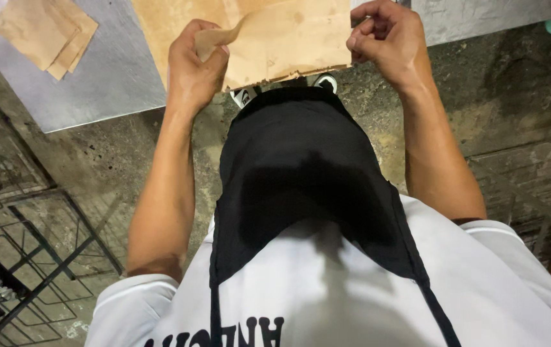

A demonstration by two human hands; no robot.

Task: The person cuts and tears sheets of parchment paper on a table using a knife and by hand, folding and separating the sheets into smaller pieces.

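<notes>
A sheet of brown paper is held up in front of me, above the edge of a grey metal table. My left hand pinches its left edge, where a corner is folded over. My right hand grips its right edge with fingers closed. The sheet's lower edge looks rough and slightly torn. More brown paper lies flat on the table behind it.
A small pile of folded brown paper pieces lies on the table's left part. A dark metal grate stands at lower left on the concrete floor. I wear a black apron over a white shirt.
</notes>
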